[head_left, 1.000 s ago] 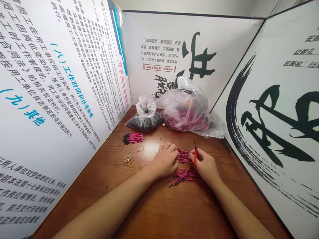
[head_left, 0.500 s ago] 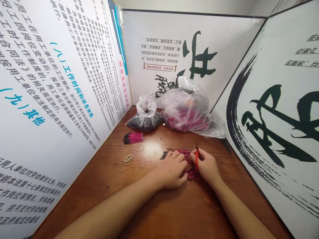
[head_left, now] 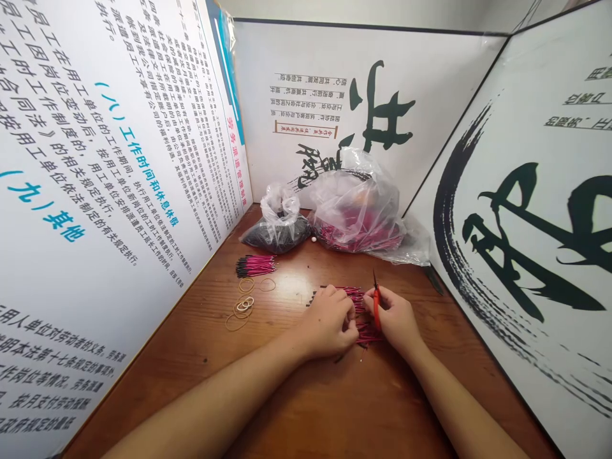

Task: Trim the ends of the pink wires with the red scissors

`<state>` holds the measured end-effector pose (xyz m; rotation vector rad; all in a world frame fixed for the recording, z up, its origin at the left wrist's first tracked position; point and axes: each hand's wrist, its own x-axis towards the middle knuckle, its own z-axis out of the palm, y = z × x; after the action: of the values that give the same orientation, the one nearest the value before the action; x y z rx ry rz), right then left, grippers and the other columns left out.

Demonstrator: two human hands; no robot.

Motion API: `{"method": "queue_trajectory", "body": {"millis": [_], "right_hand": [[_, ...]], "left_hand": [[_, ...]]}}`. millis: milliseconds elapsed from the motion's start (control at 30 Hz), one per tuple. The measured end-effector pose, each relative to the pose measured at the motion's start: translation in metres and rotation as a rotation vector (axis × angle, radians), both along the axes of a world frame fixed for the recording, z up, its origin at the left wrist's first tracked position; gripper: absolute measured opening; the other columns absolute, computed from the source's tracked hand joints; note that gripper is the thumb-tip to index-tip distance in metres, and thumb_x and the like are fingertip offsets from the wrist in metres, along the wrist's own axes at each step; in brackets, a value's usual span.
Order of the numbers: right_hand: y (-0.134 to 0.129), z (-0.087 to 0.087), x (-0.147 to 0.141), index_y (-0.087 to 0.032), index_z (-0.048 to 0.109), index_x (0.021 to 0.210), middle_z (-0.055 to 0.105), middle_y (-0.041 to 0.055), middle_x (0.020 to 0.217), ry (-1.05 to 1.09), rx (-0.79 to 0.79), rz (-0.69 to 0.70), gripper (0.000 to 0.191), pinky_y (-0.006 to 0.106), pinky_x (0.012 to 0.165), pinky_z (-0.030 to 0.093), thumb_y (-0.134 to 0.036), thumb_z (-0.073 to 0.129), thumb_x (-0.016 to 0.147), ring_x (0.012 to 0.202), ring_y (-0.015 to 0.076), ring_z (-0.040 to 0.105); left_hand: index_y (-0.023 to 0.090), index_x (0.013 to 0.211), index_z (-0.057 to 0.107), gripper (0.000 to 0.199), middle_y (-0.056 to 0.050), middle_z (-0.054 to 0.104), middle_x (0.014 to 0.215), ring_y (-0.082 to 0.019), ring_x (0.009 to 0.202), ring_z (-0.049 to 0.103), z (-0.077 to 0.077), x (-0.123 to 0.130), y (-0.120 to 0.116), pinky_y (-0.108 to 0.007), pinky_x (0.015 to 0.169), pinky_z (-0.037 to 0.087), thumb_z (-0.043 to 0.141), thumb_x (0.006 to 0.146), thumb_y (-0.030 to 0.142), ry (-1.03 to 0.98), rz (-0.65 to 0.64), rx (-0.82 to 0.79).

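Gathered since the earlier frames: the pink wires [head_left: 368, 331], once fanned loosely across the tabletop [head_left: 306, 395], now form one rough bunch under both hands, lying crosswise with black tips showing at its left end [head_left: 314, 295]. A few strands stick out below it.

Left hand [head_left: 327, 322]: fingers curled closed over the bunch, holding it against the tabletop; it has shifted slightly on the wires.

Right hand [head_left: 394, 315]: closed in a pinch around red-handled snips [head_left: 377, 309], their dark tip pointing up and away from the person. Whether the blades are open cannot be told. This hand rests just beside the left hand, at the bunch's right end.

Nearby, left of the hands: a small bundle of finished-looking pink wires [head_left: 255, 266] with black tips, lying on the tabletop, and loose rubber bands [head_left: 243, 306] just below it, some overlapping.

Farther out, at the back: a clear plastic bag of black items [head_left: 277, 233], a larger clear bag holding pink wires [head_left: 356, 213], and a small white bead [head_left: 313, 240] between them.

Enclosing the tabletop: a printed panel of Chinese text at left [head_left: 119, 127], a white panel with brush calligraphy behind [head_left: 306, 76], and another calligraphy panel at right [head_left: 526, 255].
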<state>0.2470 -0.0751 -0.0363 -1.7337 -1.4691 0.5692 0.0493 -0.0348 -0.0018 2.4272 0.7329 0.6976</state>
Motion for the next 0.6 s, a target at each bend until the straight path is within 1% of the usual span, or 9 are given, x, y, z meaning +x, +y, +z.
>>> {"method": "queue_trajectory", "body": {"millis": [167, 267, 333, 467, 600], "right_hand": [[-0.001, 0.0, -0.001, -0.014, 0.065, 0.1, 0.066, 0.0007, 0.091, 0.012, 0.01, 0.035, 0.027, 0.031, 0.07, 0.055, -0.041, 0.06, 0.095, 0.077, 0.0134, 0.064], [-0.002, 0.001, -0.003, -0.014, 0.065, 0.099, 0.066, 0.0002, 0.089, 0.027, 0.016, 0.068, 0.027, 0.03, 0.068, 0.055, -0.041, 0.06, 0.095, 0.075, 0.0127, 0.064], [-0.003, 0.002, -0.004, -0.014, 0.064, 0.098, 0.065, 0.0, 0.088, 0.038, 0.023, 0.077, 0.027, 0.029, 0.067, 0.054, -0.041, 0.06, 0.095, 0.074, 0.0124, 0.063], [-0.003, 0.004, -0.004, -0.014, 0.064, 0.098, 0.065, -0.0001, 0.087, 0.069, 0.047, 0.063, 0.028, 0.029, 0.066, 0.054, -0.041, 0.06, 0.095, 0.073, 0.0121, 0.063], [-0.001, 0.003, -0.002, -0.014, 0.065, 0.099, 0.066, 0.0003, 0.089, 0.097, 0.106, 0.0, 0.027, 0.029, 0.066, 0.055, -0.041, 0.061, 0.095, 0.073, 0.012, 0.064]], "left_hand": [[0.02, 0.079, 0.048, 0.005, 0.001, 0.053, 0.072, -0.017, 0.074, 0.049, -0.005, 0.003, 0.007, -0.029, 0.067, 0.038, 0.05, 0.079, 0.016, -0.137, 0.102, -0.183], [0.02, 0.081, 0.046, 0.005, 0.003, 0.049, 0.07, -0.013, 0.066, 0.047, -0.01, 0.005, 0.011, -0.024, 0.06, 0.037, 0.046, 0.081, 0.015, -0.208, 0.109, -0.301], [0.021, 0.08, 0.043, 0.006, 0.004, 0.046, 0.069, -0.012, 0.063, 0.045, -0.01, 0.005, 0.013, -0.022, 0.058, 0.038, 0.043, 0.082, 0.015, -0.252, 0.108, -0.356], [0.021, 0.08, 0.041, 0.007, 0.005, 0.043, 0.07, -0.011, 0.064, 0.044, -0.006, 0.003, 0.014, -0.022, 0.06, 0.04, 0.042, 0.081, 0.014, -0.307, 0.118, -0.396], [0.021, 0.081, 0.043, 0.006, 0.004, 0.045, 0.07, -0.012, 0.065, 0.046, -0.005, 0.001, 0.015, -0.023, 0.062, 0.041, 0.044, 0.081, 0.015, -0.296, 0.131, -0.361]]}}
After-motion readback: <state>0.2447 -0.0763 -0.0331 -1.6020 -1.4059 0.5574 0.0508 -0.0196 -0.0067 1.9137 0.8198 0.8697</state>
